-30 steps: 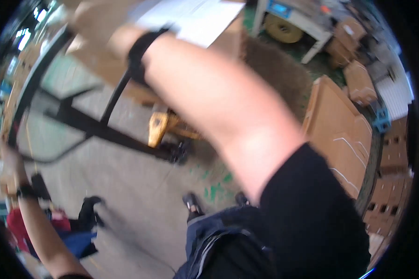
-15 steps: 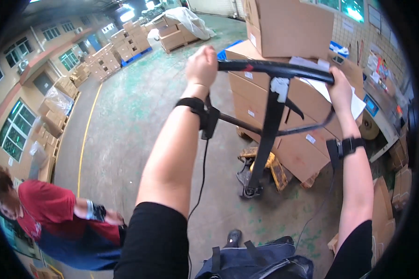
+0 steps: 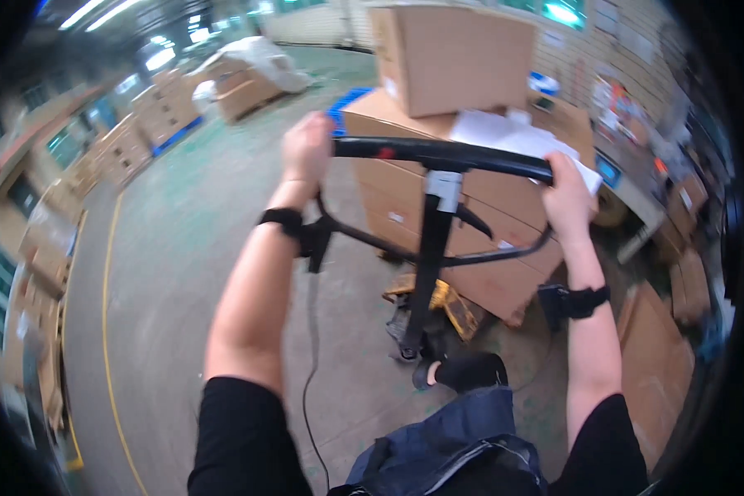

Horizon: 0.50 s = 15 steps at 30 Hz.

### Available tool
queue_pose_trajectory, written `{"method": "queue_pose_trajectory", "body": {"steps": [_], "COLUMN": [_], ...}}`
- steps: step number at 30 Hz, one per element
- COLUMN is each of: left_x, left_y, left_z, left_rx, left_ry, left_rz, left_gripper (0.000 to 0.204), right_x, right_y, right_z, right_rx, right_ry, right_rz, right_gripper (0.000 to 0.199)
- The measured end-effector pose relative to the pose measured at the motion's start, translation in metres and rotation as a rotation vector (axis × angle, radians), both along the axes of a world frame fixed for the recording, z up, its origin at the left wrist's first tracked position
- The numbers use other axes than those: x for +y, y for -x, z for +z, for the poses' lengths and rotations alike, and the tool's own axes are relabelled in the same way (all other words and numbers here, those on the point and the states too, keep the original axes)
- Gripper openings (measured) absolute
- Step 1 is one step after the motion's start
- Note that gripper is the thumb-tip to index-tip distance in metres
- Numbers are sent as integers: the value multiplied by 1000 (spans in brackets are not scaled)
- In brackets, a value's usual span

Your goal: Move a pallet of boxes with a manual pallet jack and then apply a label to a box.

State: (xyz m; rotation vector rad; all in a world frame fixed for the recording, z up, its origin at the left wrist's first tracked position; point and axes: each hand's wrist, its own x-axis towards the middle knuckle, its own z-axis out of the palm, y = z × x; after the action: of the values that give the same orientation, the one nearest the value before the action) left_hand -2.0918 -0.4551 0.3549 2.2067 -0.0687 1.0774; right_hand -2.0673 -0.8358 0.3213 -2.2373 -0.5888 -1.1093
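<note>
Both my hands grip the black looped handle (image 3: 438,153) of a pallet jack. My left hand (image 3: 306,149) closes on its left end and my right hand (image 3: 566,194) on its right end. The black tiller bar (image 3: 428,264) runs down to the yellow pump base (image 3: 426,302) near my foot (image 3: 463,370). Behind the handle stands a load of stacked brown cardboard boxes (image 3: 405,190), with a single box (image 3: 455,54) on top and white papers (image 3: 504,132) lying on the stack. Each wrist wears a black strap.
Grey-green concrete floor with a yellow line (image 3: 103,314) spreads to the left. More cardboard boxes on pallets (image 3: 240,91) stand at the back, and further cartons (image 3: 670,314) crowd the right side. A thin cable (image 3: 310,347) hangs from my left wrist.
The view swung from the floor and a crouching person in red to the loaded jack. Both hands stay on the handle, which now sits lower and nearer; that person is out of sight.
</note>
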Motion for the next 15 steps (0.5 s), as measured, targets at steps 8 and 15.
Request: {"method": "queue_pose_trajectory", "body": {"steps": [8,15], "left_x": [-26,-24], "left_y": [-2,19], "left_z": [11,16], "left_rx": [-43,94], "left_ry": [-86,-2], "left_rz": [-112,-193], "left_gripper": [38,41], "right_x": [-19,-24], "right_y": [7,37], "right_z": [2,3], "right_rx": [31,6], "right_ry": [18,57], "right_rz": [10,33], "right_gripper": [23,22]}}
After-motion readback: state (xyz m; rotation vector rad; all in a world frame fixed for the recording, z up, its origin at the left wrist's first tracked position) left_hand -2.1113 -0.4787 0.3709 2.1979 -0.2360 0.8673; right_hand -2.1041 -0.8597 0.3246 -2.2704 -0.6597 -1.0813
